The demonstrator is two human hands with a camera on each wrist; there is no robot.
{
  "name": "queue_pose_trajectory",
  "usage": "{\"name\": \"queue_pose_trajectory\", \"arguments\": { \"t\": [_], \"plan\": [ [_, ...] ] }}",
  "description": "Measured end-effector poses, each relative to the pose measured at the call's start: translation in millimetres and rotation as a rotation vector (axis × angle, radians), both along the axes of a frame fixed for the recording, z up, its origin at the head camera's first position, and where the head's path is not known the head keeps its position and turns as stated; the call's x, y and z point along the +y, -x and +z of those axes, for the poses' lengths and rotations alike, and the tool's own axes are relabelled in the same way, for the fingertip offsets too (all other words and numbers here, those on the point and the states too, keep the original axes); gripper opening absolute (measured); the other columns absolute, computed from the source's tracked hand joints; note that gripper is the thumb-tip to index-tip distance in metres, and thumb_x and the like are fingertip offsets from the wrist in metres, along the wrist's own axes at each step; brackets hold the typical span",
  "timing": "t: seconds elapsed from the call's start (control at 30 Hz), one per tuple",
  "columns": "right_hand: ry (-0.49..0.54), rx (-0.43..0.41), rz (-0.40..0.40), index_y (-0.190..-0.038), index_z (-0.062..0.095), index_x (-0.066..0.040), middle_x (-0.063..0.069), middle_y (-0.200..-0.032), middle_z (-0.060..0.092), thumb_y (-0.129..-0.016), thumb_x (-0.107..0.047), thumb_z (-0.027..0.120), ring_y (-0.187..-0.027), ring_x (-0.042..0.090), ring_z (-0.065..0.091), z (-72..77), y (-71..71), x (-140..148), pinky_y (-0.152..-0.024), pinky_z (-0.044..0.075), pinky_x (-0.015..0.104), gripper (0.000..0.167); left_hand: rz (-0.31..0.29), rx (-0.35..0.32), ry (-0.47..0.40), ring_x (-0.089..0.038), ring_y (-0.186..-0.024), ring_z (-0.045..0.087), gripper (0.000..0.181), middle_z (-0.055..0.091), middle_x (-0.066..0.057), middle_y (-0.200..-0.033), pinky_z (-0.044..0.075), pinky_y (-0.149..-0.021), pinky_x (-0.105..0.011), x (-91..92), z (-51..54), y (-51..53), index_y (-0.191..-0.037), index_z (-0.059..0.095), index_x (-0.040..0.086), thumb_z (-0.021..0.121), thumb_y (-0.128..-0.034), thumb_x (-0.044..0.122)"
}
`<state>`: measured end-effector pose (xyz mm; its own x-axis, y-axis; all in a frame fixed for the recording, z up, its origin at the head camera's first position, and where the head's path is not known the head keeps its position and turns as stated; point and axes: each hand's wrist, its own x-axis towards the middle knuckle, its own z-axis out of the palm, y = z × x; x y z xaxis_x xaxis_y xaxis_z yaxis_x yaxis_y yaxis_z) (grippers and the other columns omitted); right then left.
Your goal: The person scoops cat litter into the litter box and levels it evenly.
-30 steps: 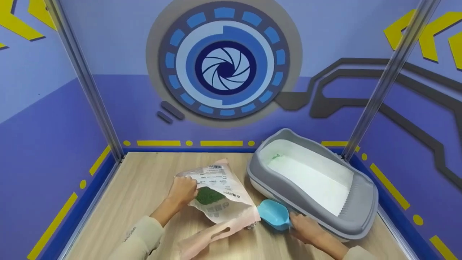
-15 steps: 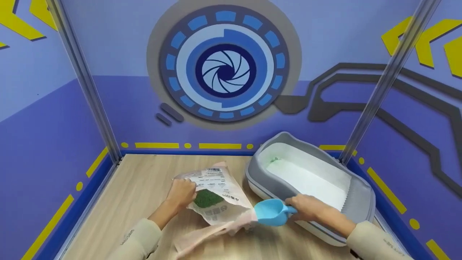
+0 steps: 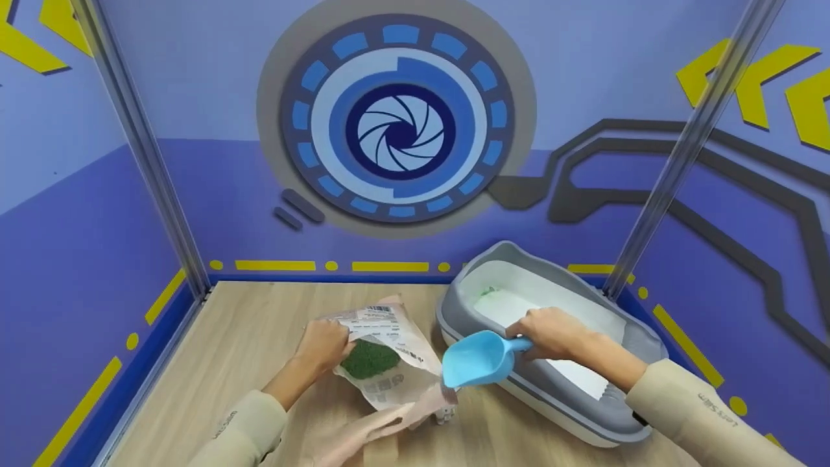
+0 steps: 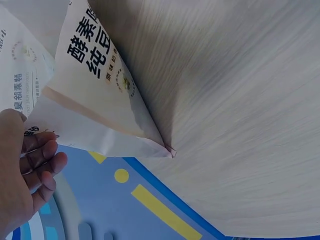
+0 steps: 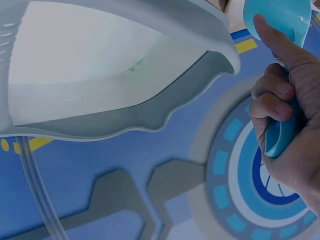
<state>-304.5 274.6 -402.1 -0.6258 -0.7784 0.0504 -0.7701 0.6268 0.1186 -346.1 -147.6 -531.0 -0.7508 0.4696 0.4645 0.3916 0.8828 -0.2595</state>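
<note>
My left hand grips the upper left edge of an open pink-and-white paper bag, which lies tilted on the table. Dark green granules show through its mouth; in the left wrist view, curled fingers meet the printed paper. My right hand holds a light blue scoop by its handle, thumb along the top in the right wrist view. The scoop hangs beside the bag's right edge, and no granules show in its bowl. Beneath the right forearm stands a grey-and-white litter box.
A few green bits lie at the far end inside the litter box. A small whitish object is partly hidden by the bag's lower right corner. Blue-purple panels with metal posts enclose the wooden table.
My right hand has lifted the scoop up from beside the litter box's front and turned its bowl toward the bag. The left hand keeps its grip; the bag's torn flap has sagged slightly.
</note>
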Motion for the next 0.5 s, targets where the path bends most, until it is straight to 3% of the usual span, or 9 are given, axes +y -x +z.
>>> {"name": "queue_pose_trajectory", "arguments": {
  "t": [0.17,0.37,0.5],
  "plan": [
    [0.008,-0.02,0.033,-0.084,0.067,-0.021,-0.009,-0.063,0.053,-0.075,-0.016,0.087,-0.059,0.005,0.04,0.7,-1.9,-22,-0.053,0.041,0.025,0.022,0.025,0.0,0.027,-0.021,-0.051,0.056,0.035,0.059,-0.004,-0.056,0.048,-0.048,-0.038,4.7,1.2,0.4,-0.063,0.063,0.011,0.074,-0.0859,0.036],
    [0.012,-0.056,0.044,-0.08,0.062,-0.015,-0.008,-0.061,0.048,-0.082,-0.026,0.085,-0.057,0.004,0.038,-4.4,-7.6,-53,-0.052,0.039,0.022,0.025,0.052,-0.028,0.07,-0.014,-0.05,0.041,0.031,0.058,-0.003,-0.057,0.047,-0.044,-0.038,12.9,6.6,4.1,-0.066,0.065,0.01,0.069,-0.091,0.028],
    [-0.007,-0.073,0.035,-0.079,0.062,-0.013,-0.008,-0.061,0.046,-0.089,-0.037,0.077,-0.055,0.003,0.036,-9.0,-7.1,-73,-0.05,0.036,0.02,0.03,0.057,-0.038,0.055,-0.018,-0.051,0.052,0.027,0.062,-0.005,-0.059,0.051,-0.05,-0.041,17.0,11.2,6.5,-0.067,0.065,0.009,0.068,-0.0897,0.023]
  ]
}}
